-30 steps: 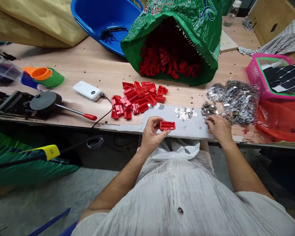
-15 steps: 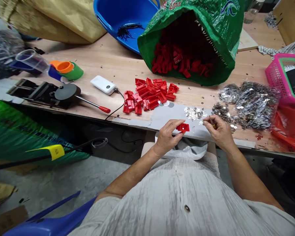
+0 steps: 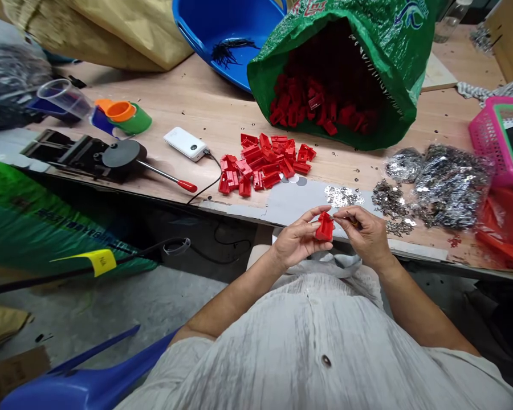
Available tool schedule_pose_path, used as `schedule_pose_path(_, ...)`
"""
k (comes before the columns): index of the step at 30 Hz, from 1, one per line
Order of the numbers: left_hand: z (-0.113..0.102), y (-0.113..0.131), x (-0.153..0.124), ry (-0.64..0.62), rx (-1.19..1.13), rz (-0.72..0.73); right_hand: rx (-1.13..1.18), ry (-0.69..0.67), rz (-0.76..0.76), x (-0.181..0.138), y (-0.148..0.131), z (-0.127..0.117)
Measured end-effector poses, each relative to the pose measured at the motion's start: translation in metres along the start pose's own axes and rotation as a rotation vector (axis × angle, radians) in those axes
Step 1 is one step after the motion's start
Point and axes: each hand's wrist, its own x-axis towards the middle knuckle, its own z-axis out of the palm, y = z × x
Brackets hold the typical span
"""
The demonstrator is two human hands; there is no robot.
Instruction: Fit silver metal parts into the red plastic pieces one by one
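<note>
My left hand is closed on a small red plastic housing, held tilted above the table's front edge. Close against the right side of this part, my right hand pinches a small thin tool with a yellowish section. Its tip is too small to make out, and the fingers cover most of it. Just beyond the hands, small shiny metal plates lie on a grey sheet. A pile of similar red housings is to the left of them.
An open green sack of red housings lies behind. A lever press, white power bank and blue basin are leftward. Bagged metal pieces, loose darker plates and a pink basket are rightward.
My right hand has moved left from the metal plates to the red housing. My left hand has turned the housing more upright and brought it slightly right and closer to me.
</note>
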Motion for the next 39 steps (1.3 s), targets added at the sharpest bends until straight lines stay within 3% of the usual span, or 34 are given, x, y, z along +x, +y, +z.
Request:
schedule_pose_path(5,-0.003,-0.003,0.000,0.014,-0.082,-0.062,-0.052,-0.016,-0.153,0.000,0.001,-0.003)
schedule_pose_path(12,-0.002,-0.007,0.002,0.045,-0.105,-0.102,-0.082,-0.121,-0.081,-0.003,0.001,-0.010)
schedule_pose_path(24,-0.005,-0.011,0.002,0.032,-0.105,-0.138,-0.003,-0.195,-0.095,-0.003,0.000,-0.012)
schedule_pose_path(28,-0.005,-0.011,0.002,0.051,-0.130,-0.130,0.083,-0.272,0.001,-0.004,-0.001,-0.017)
schedule_pose_path(34,-0.008,-0.012,0.001,0.062,-0.125,-0.130,0.156,-0.272,0.329,-0.007,0.012,-0.022)
schedule_pose_path(39,-0.005,-0.014,0.002,0.052,-0.073,-0.143,0.253,-0.319,0.415,-0.007,0.018,-0.016)
